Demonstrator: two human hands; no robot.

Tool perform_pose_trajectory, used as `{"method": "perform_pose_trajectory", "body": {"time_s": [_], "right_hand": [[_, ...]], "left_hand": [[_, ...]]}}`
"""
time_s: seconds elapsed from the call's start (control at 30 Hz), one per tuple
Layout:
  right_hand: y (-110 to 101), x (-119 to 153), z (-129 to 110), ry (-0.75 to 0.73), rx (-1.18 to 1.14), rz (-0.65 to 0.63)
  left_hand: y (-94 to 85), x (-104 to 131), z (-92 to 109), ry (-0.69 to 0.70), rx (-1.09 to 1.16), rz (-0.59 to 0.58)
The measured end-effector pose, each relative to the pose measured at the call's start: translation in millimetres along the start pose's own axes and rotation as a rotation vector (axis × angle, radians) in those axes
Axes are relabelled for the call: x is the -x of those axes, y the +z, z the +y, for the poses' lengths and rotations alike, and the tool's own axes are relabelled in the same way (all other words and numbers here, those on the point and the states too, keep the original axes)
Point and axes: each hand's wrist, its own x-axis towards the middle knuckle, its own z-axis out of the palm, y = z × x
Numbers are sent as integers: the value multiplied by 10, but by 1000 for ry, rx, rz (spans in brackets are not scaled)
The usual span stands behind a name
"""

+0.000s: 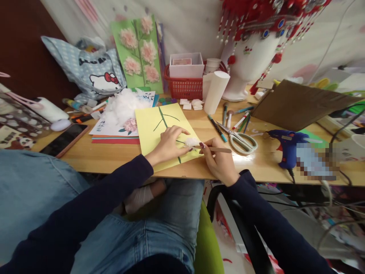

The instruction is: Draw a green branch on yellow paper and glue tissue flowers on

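Note:
A yellow sheet with a dark green branching stem drawn on it lies at the table's front edge. My left hand rests on this sheet, thumb and forefinger apart beside a small white cotton tuft. Whether the thumb touches the tuft is hard to make out. From the other side, my right hand grips brownish tweezers, their tips pointing left at the tuft's lower edge. Back on the left, a big heap of white cotton sits on stacked papers.
Green-handled scissors and several pens lie right of the sheet. Beyond them is a blue glue gun. Behind stand a red basket, a white roll and a flowered green panel. A phone lies left.

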Motion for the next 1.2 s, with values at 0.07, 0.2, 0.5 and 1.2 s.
{"method": "perform_pose_trajectory", "body": {"time_s": [0.07, 0.2, 0.5, 1.2], "right_hand": [[5, -5, -3, 2, 14, 2], [16, -10, -7, -22, 48, -12], [30, -32, -2, -94, 163, -9], [20, -3, -43, -50, 6, -43]], "left_hand": [[-15, 4, -25, -5, -14, -33], [-21, 6, -94, -34, -36, -137], [5, -28, -170, -54, -73, -284], [-1, -8, -158, -22, -121, -229]]}}
